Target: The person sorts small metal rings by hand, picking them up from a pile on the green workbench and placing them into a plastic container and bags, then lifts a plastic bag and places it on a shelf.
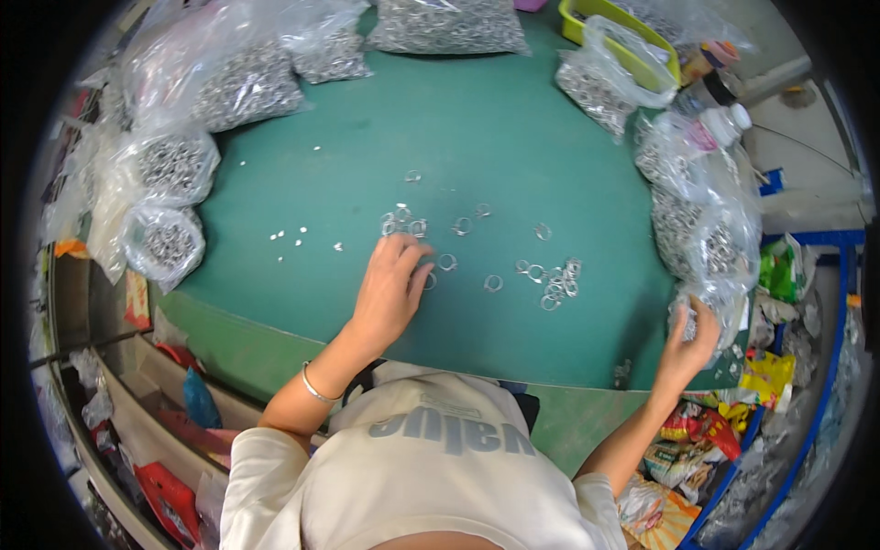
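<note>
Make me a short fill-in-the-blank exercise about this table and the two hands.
1. The tabletop is ____ in colour.
2. The bracelet is on the person's ____ arm.
3. The right hand is at the clear plastic ____.
4. The left hand is beside small silvery ____.

Missing words: green; left; bags; rings.

Rings (418, 228) cluster near the frame's centre on your tabletop (385, 119), beside your left grip (387, 289) — a second ring pile (570, 275) lies farther right. Small pieces (299, 243) lie left of the cluster. Filled bags line the upper left (170, 243), top (449, 29) and right; your right grip (694, 337) is beside the lower right bags (683, 225). A basin (570, 32) sits upper right, packets (701, 431) lower right.
</note>
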`<state>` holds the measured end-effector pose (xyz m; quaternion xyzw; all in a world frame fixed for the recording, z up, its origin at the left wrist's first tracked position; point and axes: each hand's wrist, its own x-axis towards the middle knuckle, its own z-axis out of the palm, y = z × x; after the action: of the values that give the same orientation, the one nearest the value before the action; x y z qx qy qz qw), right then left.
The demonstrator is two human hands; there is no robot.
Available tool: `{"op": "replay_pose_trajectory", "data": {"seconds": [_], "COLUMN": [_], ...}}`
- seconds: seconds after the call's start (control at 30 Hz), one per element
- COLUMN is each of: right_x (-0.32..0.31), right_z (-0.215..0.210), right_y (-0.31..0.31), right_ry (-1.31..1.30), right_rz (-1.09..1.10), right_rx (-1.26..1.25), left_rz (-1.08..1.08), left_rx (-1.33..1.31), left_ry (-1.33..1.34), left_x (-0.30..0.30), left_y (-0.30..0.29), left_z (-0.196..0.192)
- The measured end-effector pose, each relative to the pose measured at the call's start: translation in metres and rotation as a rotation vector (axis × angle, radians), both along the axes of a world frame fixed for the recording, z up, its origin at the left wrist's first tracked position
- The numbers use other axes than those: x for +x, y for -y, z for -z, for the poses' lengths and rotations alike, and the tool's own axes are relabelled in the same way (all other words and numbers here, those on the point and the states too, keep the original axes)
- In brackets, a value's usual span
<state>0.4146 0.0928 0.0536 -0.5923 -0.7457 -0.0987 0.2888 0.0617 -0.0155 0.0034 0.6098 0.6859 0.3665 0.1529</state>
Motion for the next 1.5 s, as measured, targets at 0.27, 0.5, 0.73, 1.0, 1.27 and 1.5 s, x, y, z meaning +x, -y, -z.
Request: {"op": "replay_pose_trajectory", "data": {"seconds": [0.27, 0.5, 0.73, 1.0, 1.27, 1.5], "right_x": [-0.172, -0.210, -0.233, -0.203, -0.210, -0.229], "right_z": [0.038, 0.039, 0.057, 0.042, 0.033, 0.027], "right_y": [0.030, 0.010, -0.017, -0.011, -0.014, 0.007], "right_ry": [-0.013, -0.111, -0.089, -0.171, 0.062, -0.088], "right_rz": [-0.829, -0.884, -0.960, -0.680, -0.567, -0.901], "right_rx": [-0.532, -0.520, -0.403, -0.418, -0.490, -0.570], "left_rz": [0.036, -0.085, -0.044, -0.229, -0.338, -0.357], "left_rx": [-0.175, -0.090, -0.038, -0.179, -0.167, -0.059], "left_ry": [-0.094, -0.004, 0.058, 0.869, 0.586, 0.317], "left_x": [-0.002, -0.033, -0.058, -0.080, -0.085, -0.073], "left_y": [0.030, 0.003, -0.011, 0.003, 0.012, 0.028], "left_z": [0.009, -0.003, 0.015, 0.015, 0.003, 0.009]}}
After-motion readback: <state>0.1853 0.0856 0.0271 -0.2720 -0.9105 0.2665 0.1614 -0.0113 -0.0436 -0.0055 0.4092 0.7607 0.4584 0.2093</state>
